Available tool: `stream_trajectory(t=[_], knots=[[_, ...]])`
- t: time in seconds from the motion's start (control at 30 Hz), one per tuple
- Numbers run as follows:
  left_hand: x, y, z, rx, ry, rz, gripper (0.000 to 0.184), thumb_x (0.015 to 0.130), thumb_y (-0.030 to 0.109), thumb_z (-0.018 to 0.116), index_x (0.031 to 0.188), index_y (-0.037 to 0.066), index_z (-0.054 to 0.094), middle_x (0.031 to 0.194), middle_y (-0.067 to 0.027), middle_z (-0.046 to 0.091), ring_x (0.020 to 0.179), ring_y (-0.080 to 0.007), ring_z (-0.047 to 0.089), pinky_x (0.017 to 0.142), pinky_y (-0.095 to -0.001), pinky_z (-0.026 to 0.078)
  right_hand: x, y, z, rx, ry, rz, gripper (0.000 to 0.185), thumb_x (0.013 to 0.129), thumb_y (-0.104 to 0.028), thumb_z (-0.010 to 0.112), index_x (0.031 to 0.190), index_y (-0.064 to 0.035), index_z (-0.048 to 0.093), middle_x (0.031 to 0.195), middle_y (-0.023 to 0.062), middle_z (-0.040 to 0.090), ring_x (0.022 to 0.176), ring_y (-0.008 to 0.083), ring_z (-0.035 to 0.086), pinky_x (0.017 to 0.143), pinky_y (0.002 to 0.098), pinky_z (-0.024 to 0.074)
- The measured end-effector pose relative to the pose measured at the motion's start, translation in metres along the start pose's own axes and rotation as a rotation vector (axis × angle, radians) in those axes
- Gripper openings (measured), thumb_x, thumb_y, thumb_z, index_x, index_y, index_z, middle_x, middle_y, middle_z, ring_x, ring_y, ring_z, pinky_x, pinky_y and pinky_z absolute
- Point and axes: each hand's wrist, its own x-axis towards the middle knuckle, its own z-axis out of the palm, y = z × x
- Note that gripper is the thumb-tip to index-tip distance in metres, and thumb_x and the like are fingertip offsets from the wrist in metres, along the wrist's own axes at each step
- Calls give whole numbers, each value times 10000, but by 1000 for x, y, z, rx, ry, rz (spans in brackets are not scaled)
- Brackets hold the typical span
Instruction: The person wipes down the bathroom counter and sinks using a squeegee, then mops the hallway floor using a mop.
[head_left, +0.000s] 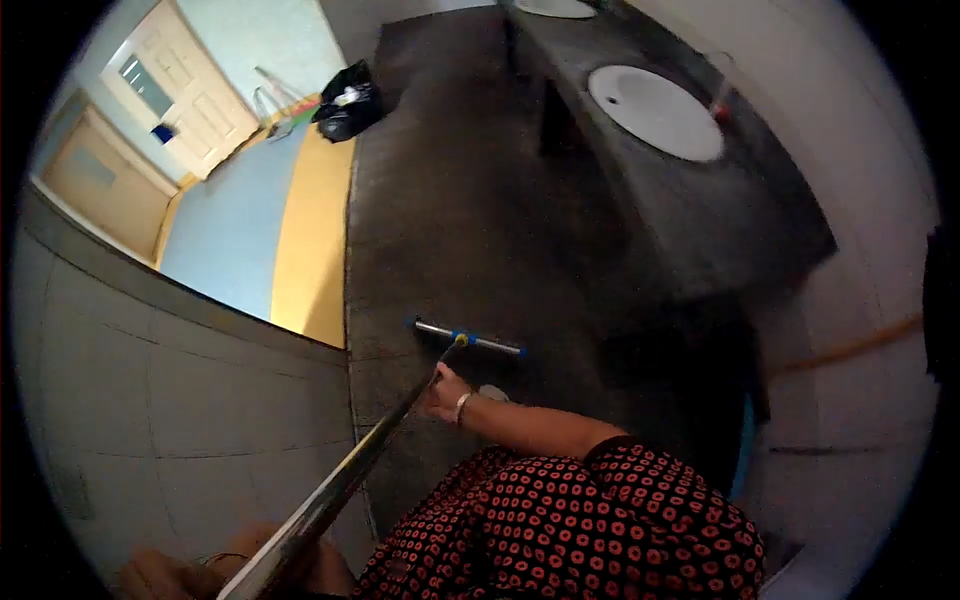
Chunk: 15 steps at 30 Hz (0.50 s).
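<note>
A long-handled floor squeegee (490, 346) rests its metal bar with blue ends on the dark floor. Its pole (345, 470) runs from a yellow joint down to the lower left of the view. My right hand (445, 393), with a band at the wrist, is closed around the lower part of the pole. Close to the bottom edge, my left hand (322, 568) is wrapped around the upper part of the pole, dim and partly hidden behind it. A pale object (492, 394) shows just behind my right wrist.
On the right runs a dark counter (680, 225) with white sinks (660, 115). A tiled wall (190, 380) stands at left. Beyond the doorway are a blue and yellow floor (235, 220) and a pale door (180, 85). A black garbage bag (350, 105) sits by the threshold.
</note>
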Motion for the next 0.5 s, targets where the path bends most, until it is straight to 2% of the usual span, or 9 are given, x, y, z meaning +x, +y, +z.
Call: stream_trajectory(t=[0.07, 0.1, 0.17, 0.2, 0.23, 0.3, 0.33, 0.4, 0.5], knots=[[5, 4, -3, 31, 27, 23, 234, 667, 148, 569, 835, 17, 473, 579, -58, 519, 467, -158, 507, 498, -260, 423, 0, -15, 7, 788, -179, 374, 230, 726, -247, 471, 883, -79, 454, 804, 89, 483, 704, 247, 482, 631, 410, 395], [11, 4, -3, 44, 39, 34, 236, 665, 145, 572, 835, 17, 472, 577, -58, 519, 464, -158, 507, 496, -260, 423, -3, -24, 11, 756, -202, 395, 230, 726, -247, 471, 883, -79, 454, 804, 89, 483, 704, 247, 482, 631, 410, 395], [23, 12, 1, 86, 73, 45, 239, 661, 139, 576, 837, 18, 469, 572, -58, 517, 457, -159, 507, 493, -262, 424, -18, -37, 26, 854, 81, 549, 232, 726, -252, 477, 844, -57, 433, 720, 88, 475, 668, 245, 468, 638, 422, 394], [28, 19, -2, 92, 93, 53, 242, 659, 136, 579, 837, 18, 467, 570, -58, 517, 453, -160, 507, 492, -262, 424, -27, -55, 30, 823, 28, 653, 210, 727, -248, 479, 800, -59, 427, 661, 79, 452, 616, 238, 454, 627, 425, 390], [31, 27, -6, 103, 110, 66, 244, 656, 133, 581, 838, 18, 466, 568, -58, 516, 450, -160, 507, 490, -263, 424, -27, -62, 36, 801, 28, 669, 210, 727, -248, 479, 800, -59, 427, 661, 79, 452, 616, 238, 454, 627, 425, 390], [36, 46, -15, 120, 140, 87, 248, 652, 127, 586, 839, 19, 463, 563, -58, 515, 443, -161, 507, 487, -264, 425, -27, -70, 52, 490, 87, 697, 184, 732, -232, 471, 741, -59, 408, 612, 80, 425, 558, 212, 441, 556, 368, 407], [38, 56, -18, 129, 154, 99, 251, 650, 124, 588, 840, 19, 462, 561, -58, 515, 440, -161, 507, 485, -265, 425, -21, -61, 57, 467, 85, 711, 184, 732, -232, 471, 741, -59, 408, 612, 80, 425, 558, 212, 441, 556, 368, 407], [40, 80, -25, 145, 173, 124, 256, 646, 117, 593, 841, 19, 459, 556, -59, 514, 433, -162, 507, 482, -266, 426, -11, -32, 62, 434, 65, 766, 176, 729, -215, 474, 702, -64, 387, 602, 76, 408, 513, 174, 419, 456, 286, 385], [46, 116, -28, 174, 181, 158, 265, 640, 108, 600, 843, 20, 454, 549, -59, 512, 423, -163, 507, 478, -268, 427, -42, -30, 62, 461, 28, 738, 165, 736, -201, 461, 681, -67, 383, 567, 70, 392, 494, 155, 410, 415, 240, 368]])
